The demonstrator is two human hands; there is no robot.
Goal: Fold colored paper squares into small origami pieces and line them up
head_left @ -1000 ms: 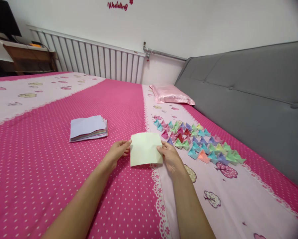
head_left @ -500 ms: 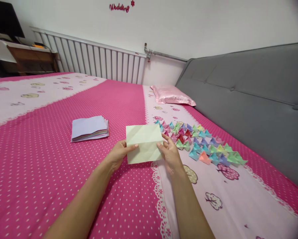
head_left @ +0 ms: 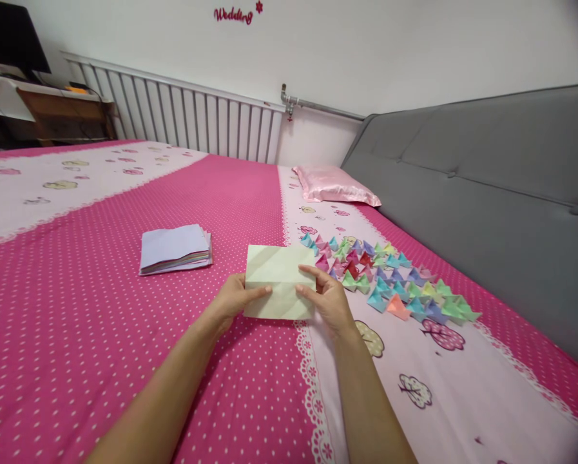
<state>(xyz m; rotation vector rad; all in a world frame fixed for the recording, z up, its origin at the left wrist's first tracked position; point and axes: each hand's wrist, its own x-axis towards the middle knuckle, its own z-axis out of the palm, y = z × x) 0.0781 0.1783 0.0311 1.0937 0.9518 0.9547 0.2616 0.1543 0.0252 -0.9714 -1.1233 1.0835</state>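
A pale yellow sheet of paper [head_left: 278, 274] with fold creases is held just above the pink bedsheet [head_left: 100, 309]. My left hand [head_left: 233, 299] pinches its left edge, thumb on top. My right hand [head_left: 328, 301] pinches its right edge, thumb lying across the paper. The sheet bends along a middle crease, its upper half tipped toward me. To the right, several small folded paper pieces [head_left: 390, 280] in many colours lie in rows on the sheet's pale strip. A stack of coloured paper sheets [head_left: 175, 248] lies to the left, beyond my left hand.
A pink satin pillow [head_left: 334, 185] lies at the far end of the bed. A grey padded headboard [head_left: 486, 187] runs along the right side. A white radiator [head_left: 182, 116] lines the far wall, with a wooden desk [head_left: 61, 113] at far left.
The flat sheet was lifted and turned, showing its diagonal creases. Both thumbs have moved inward onto it, and it now bends along a middle crease.
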